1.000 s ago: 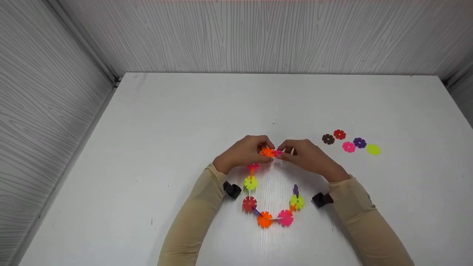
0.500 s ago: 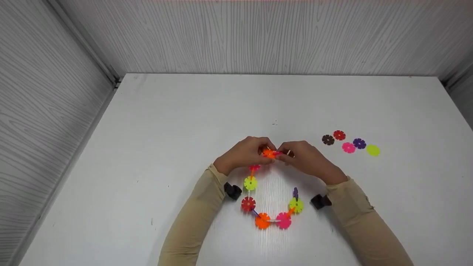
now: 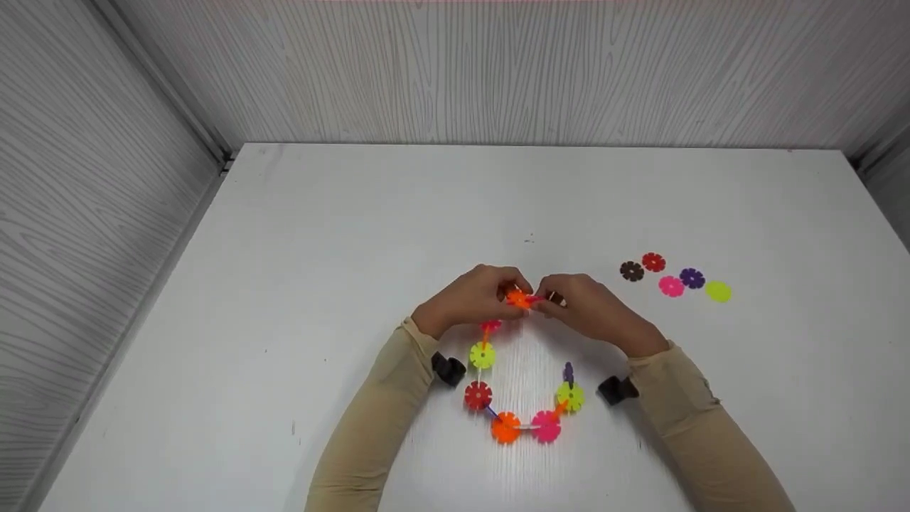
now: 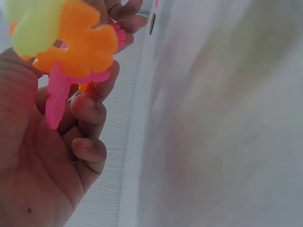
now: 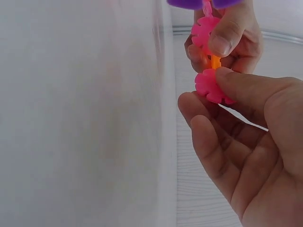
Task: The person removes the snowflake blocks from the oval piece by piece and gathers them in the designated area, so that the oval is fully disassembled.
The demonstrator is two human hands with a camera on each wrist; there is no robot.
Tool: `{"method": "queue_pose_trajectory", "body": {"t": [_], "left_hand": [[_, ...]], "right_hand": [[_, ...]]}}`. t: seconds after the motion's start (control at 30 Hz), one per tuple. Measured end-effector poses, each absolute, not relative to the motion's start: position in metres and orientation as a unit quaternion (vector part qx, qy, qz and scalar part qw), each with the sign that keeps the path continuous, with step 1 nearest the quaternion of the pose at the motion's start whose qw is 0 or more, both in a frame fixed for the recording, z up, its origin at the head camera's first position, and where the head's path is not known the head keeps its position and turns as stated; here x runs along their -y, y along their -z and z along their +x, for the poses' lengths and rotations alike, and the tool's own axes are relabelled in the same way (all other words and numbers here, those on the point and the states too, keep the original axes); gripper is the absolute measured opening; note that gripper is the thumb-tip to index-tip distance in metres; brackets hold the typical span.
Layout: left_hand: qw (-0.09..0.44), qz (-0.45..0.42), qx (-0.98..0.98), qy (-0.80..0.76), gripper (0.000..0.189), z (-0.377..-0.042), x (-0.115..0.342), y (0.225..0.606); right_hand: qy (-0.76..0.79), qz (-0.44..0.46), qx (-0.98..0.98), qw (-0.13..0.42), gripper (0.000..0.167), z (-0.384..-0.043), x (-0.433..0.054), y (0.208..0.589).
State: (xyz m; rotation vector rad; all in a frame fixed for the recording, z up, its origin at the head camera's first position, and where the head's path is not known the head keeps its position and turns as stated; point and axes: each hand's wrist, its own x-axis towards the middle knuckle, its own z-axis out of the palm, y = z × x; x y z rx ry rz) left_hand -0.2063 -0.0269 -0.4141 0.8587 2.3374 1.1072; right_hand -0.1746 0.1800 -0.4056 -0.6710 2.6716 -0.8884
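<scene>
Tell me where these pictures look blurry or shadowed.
Head view: soft shadow beside the right sleeve on the white table; left wrist view: pale yellow disc blurred, orange disc clearer; right wrist view: purple disc blurred at the top edge, right hand crisper.

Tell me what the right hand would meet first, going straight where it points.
Beyond the pink disc it pinches, the right hand would probably meet the orange disc first, then the left hand; depth is unclear.

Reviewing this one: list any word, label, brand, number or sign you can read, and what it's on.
None: no legible text on the linked discs, loose discs, sleeves, black wrist pieces or white table.
The dark specks there are too tiny to make out.
</scene>
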Motion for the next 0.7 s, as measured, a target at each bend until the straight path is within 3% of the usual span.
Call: {"method": "queue_pose_trajectory", "body": {"t": [0.37,0.7], "left_hand": [[0.23,0.31,-0.831,-0.4,0.028,-0.207,0.029,0.412],[0.245,0.316,-0.83,-0.389,0.027,-0.206,0.027,0.412]], "right_hand": [[0.299,-0.265,-0.91,0.115,0.011,-0.174,-0.183,0.404],[0.304,-0.268,-0.901,0.157,0.015,-0.174,-0.191,0.401]]}}
